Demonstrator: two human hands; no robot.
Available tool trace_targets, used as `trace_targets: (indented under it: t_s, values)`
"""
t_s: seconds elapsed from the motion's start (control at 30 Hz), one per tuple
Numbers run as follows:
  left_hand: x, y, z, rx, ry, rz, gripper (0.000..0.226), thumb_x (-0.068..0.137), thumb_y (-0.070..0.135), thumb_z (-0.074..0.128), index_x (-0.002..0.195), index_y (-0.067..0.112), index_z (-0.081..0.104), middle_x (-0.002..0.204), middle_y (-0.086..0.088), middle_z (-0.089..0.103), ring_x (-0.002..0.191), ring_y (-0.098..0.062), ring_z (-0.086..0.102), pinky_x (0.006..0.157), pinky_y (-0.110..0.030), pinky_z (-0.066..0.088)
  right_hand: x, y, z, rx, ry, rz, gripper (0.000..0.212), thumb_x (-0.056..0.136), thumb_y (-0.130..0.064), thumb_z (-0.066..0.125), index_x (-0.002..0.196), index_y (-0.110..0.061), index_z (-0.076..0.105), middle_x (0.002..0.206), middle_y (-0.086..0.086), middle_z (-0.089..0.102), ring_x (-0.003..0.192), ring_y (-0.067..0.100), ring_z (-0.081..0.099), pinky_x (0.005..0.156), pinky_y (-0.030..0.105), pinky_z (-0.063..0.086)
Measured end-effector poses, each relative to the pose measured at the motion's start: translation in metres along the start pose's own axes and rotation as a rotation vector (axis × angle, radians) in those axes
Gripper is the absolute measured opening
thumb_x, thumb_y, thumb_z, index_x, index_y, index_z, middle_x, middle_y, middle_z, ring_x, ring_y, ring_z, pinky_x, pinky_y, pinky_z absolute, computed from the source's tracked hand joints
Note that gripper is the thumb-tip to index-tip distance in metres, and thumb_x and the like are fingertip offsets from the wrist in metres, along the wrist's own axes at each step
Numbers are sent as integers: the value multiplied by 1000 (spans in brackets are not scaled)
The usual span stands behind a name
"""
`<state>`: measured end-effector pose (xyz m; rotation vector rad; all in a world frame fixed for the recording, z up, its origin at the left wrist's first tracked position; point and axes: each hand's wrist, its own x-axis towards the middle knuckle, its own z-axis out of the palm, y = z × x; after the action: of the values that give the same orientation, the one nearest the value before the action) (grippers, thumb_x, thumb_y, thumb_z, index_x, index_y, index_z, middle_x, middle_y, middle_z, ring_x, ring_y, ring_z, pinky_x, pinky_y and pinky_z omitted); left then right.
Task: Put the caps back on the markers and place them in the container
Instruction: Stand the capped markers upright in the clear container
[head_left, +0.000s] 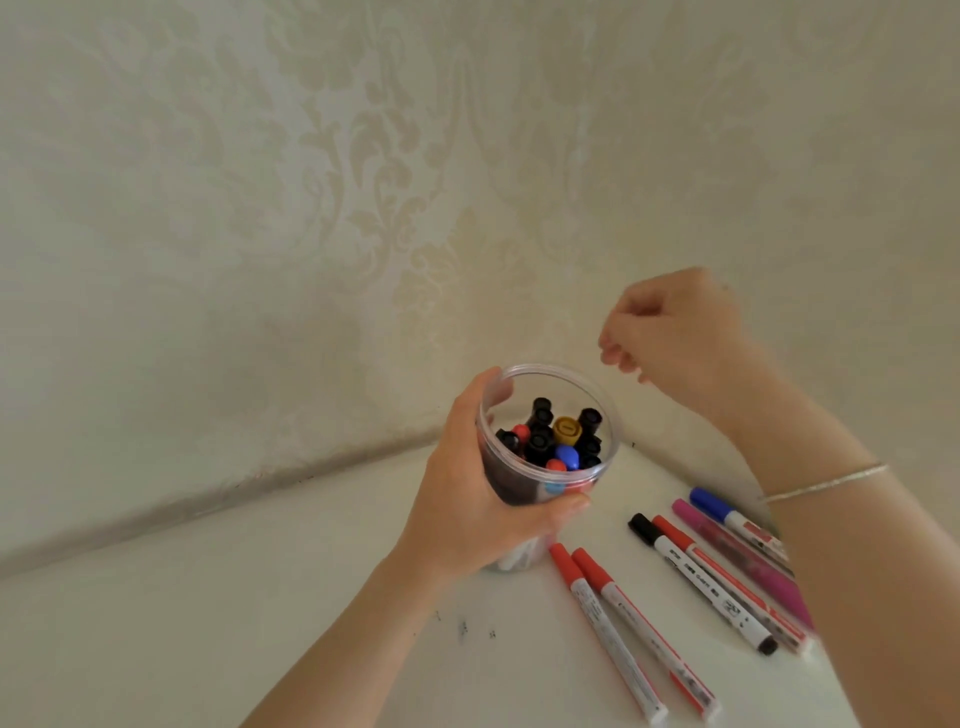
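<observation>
My left hand (483, 514) clamps the clear plastic container (550, 452); right hand (675, 332) curled, seemingly empty, capped markers (701, 577) below-right, lengthwise toward me.

A clear round container (597, 470) stands upright, packed with capped markers (563, 441); six capped markers (696, 577) lie beside it.

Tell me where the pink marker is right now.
In the head view the pink marker lies capped on the white table at the right, between the blue-capped marker and a red-capped marker, partly under the right forearm.
</observation>
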<state>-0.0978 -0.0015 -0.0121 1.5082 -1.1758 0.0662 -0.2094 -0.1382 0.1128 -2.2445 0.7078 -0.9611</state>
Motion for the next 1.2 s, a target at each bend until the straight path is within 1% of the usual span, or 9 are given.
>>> trace_targets:
  t_s: [0.07,0.2,0.27,0.33,0.57,0.7,0.87,1.0,1.2]
  values:
    - [-1,1,0,-10,-3,0,109,54,44,89,144,25,29,139,15,45,135,-8,40,109,-25,38,0,22,5,-283,-142,131,12,75,-16,51,77,-14,63,78,9,68,74,33,65,73,41,56]
    - [-2,4,0,-8,-8,16,108,54,41,89,144,28,29,139,13,45,134,-6,40,105,-18,37,-30,39,39,-616,-924,375,37,84,-36,63,110,-9,55,76,9,60,68,23,60,70,31,55]
    - [-3,6,0,12,-19,28,108,54,44,87,143,30,28,139,15,44,134,-5,40,106,-17,36,-45,43,52,-708,-1091,355,58,81,-51,64,121,-10,54,84,7,62,82,20,63,85,30,53]
    - [-5,8,0,25,-28,37,108,54,46,86,143,30,27,140,15,44,134,-4,40,105,-16,36,-52,48,63,-798,-1134,289,46,84,-51,61,104,-9,58,74,1,53,74,16,58,73,24,48]
    - [-9,11,-4,53,-37,35,112,52,47,87,144,29,26,141,13,45,135,-4,40,107,-23,38,-51,58,70,-741,-1012,201,24,81,-24,62,96,-6,61,65,0,53,52,13,46,54,22,41]
    - [-10,11,-4,56,-14,34,108,53,38,91,142,28,30,138,14,47,134,-6,41,108,-31,40,-19,48,38,-547,-526,108,17,83,-25,64,74,-14,56,66,-2,50,66,17,52,63,27,42]
    - [-9,11,-3,69,-44,51,104,57,38,88,143,25,30,139,14,47,135,-7,40,108,-24,36,6,-3,-51,88,82,11,18,75,-11,70,70,-6,54,58,7,49,41,11,47,43,25,41]
    - [-6,13,-1,84,-39,58,103,57,40,89,141,29,31,138,17,46,135,-5,40,107,-23,37,-14,-45,-75,491,-34,-109,8,75,-5,69,76,-3,61,60,8,62,43,13,53,40,20,43]
    - [-5,13,-2,30,-20,42,103,57,40,88,142,22,33,132,16,50,126,-10,50,104,-33,44,-24,-48,-8,437,-119,-67,12,72,5,69,78,7,59,65,20,65,44,21,62,44,29,52]
